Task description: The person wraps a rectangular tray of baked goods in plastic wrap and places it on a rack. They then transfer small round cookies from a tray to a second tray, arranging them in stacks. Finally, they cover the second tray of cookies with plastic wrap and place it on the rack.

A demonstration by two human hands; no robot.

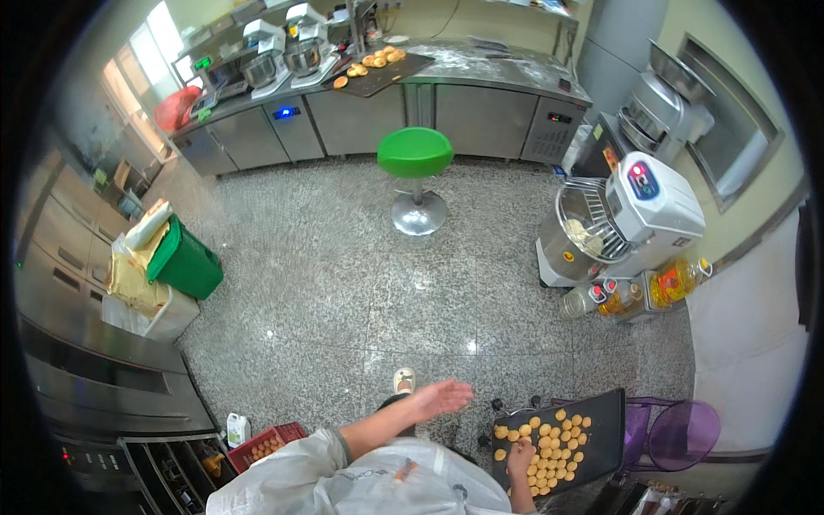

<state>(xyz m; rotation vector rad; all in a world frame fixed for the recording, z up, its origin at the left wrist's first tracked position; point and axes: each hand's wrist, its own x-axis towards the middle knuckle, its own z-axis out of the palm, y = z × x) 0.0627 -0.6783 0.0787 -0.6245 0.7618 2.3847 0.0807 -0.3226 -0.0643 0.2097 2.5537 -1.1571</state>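
My left hand (444, 397) is stretched out in front of my body over the floor, fingers extended, with nothing in it. At the lower right, my right hand (520, 456) is over the left part of a black baking tray (604, 444). Many small round golden baked pieces (549, 444) lie on that tray, most of them close together. The right fingers are bent down among the pieces; whether they grip one is hidden. One piece (500, 454) lies apart, just left of this hand.
Behind the tray stands a purple mesh basket (683, 436). A red crate of eggs (265, 444) is at lower left beside a white jug (238, 430). Ahead are a green stool (415, 152) and steel counter (479, 67). A dough mixer (656, 203) and oil bottles (676, 283) stand right.
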